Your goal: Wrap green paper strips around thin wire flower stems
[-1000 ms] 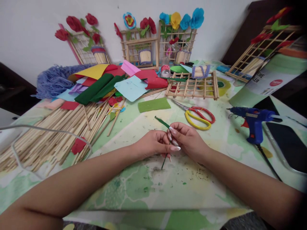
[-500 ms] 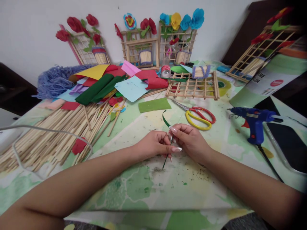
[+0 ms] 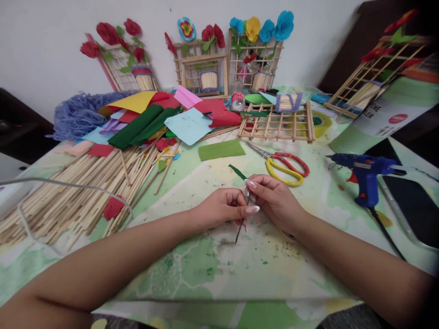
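Over the middle of the table, my left hand [image 3: 222, 208] pinches a thin dark stem [image 3: 238, 232], whose lower end pokes out below the fingers. My right hand [image 3: 276, 198] is closed on a narrow dark green paper strip [image 3: 237, 172] at the stem's upper part. The strip's free end sticks out up and to the left. Fingers hide where strip and stem meet. Beyond the hands lie a light green crepe paper piece [image 3: 222, 150] and scissors [image 3: 286, 169] with one red and one yellow handle loop.
Wooden sticks [image 3: 75, 196] and coloured paper [image 3: 188, 125] cover the left side, beside blue yarn [image 3: 82, 114]. A small stick lattice [image 3: 274, 125] lies behind the scissors. On the right are a blue glue gun [image 3: 365, 173], a phone [image 3: 411, 205] and a large bottle [image 3: 384, 114].
The strip's free end has swung a little left and down and looks straighter, its flat side showing more. Both hands keep their grip and have barely moved.
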{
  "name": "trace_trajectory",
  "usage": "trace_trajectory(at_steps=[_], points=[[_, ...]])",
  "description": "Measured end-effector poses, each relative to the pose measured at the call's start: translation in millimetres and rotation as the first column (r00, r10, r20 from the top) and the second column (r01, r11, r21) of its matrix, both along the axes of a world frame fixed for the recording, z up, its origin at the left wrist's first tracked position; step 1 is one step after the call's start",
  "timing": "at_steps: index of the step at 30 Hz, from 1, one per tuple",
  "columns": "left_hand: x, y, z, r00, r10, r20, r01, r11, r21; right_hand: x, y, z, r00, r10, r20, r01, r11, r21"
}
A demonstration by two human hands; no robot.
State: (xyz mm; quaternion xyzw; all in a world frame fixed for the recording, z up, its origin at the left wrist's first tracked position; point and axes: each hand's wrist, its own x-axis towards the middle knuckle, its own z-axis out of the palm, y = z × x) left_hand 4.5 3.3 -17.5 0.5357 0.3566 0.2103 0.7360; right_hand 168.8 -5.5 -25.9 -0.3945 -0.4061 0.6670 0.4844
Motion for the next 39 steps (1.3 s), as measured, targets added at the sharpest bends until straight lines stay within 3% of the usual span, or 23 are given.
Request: trace_trajectory(at_steps=[6, 21, 28, 39], points=[[-3.7, 3.9, 0.1, 0.997, -0.076, 0.032, 0.077, 0.997, -0.031, -0.3, 1.5, 0.4, 1.000, -0.009, -0.025, 0.008, 1.000, -0.016], [-0.2, -0.3, -1.1, 1.000, -0.001, -0.011, 0.001, 1.000, 0.006, -1.7, 0.7, 0.3, 0.999, -0.047, -0.027, 0.046, 0.999, -0.012], [-2.4, 3.7, -0.8, 0.993, -0.098, 0.059, 0.099, 0.995, -0.005, -0.5, 1.5, 1.6, 0.998, 0.020, -0.064, -0.022, 0.999, -0.035], [-2.7, 2.3, -2.4, 1.000, -0.019, -0.019, 0.019, 1.000, 0.006, -2.2, 0.3, -0.2, 0.998, -0.060, 0.007, 0.060, 0.998, -0.001]])
